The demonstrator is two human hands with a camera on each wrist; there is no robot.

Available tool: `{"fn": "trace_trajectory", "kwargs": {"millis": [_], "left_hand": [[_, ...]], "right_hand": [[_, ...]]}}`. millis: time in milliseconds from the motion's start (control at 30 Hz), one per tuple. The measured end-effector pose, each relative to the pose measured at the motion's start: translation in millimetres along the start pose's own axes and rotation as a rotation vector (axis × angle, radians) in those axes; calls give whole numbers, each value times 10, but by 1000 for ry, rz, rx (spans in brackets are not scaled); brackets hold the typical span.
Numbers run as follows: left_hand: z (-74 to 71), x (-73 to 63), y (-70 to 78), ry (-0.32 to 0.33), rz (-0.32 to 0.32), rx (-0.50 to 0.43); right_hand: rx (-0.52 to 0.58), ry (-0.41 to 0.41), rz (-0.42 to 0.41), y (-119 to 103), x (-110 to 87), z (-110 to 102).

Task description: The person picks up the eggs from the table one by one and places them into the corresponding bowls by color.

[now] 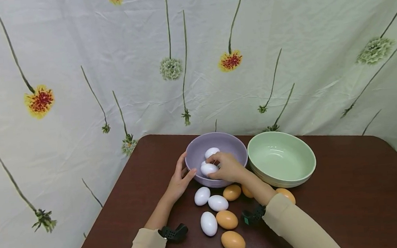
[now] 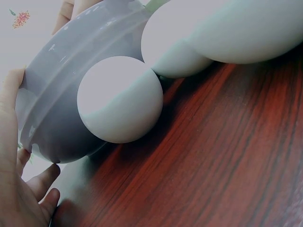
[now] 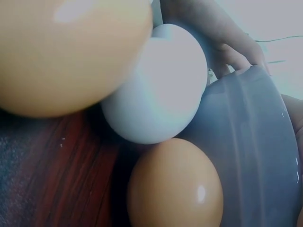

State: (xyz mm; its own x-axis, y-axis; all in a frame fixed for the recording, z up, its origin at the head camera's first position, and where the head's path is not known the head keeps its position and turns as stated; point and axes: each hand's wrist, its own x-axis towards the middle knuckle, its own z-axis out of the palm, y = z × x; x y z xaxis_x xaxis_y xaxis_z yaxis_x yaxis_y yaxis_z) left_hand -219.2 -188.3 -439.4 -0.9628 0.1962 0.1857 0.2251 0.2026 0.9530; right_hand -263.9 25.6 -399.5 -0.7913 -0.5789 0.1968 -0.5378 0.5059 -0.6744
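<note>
A purple bowl (image 1: 227, 142) stands on the table, with a white egg (image 1: 212, 152) inside and part of another behind the held one. My right hand (image 1: 228, 168) reaches over the bowl's front rim and pinches a white egg (image 1: 208, 168) between thumb and fingers, inside the bowl. On the bowl's left side, my left hand (image 1: 178, 184) holds the outer wall, its thumb near the front rim. In the left wrist view, its fingertips (image 2: 49, 177) bend in against the lower wall. White eggs (image 1: 202, 196) and brown eggs (image 1: 232, 192) lie in front of the bowl.
A green bowl (image 1: 282, 156) stands right of the purple one, with no eggs visible in it. One brown egg (image 1: 286, 195) lies before it, partly behind my right forearm. The dark red table (image 1: 355, 188) ends at a flowered cloth (image 1: 133, 46).
</note>
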Motion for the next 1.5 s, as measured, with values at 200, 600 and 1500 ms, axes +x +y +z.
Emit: {"fn": "trace_trajectory", "kwargs": {"millis": [200, 600, 1500], "left_hand": [[-5, 14, -52, 2, -11, -2], [5, -15, 20, 2, -9, -4], [0, -7, 34, 13, -13, 1]], "right_hand": [[-27, -23, -16, 22, 17, 19], [-96, -80, 64, -16, 45, 14], [-128, -164, 98, -26, 88, 6]]}}
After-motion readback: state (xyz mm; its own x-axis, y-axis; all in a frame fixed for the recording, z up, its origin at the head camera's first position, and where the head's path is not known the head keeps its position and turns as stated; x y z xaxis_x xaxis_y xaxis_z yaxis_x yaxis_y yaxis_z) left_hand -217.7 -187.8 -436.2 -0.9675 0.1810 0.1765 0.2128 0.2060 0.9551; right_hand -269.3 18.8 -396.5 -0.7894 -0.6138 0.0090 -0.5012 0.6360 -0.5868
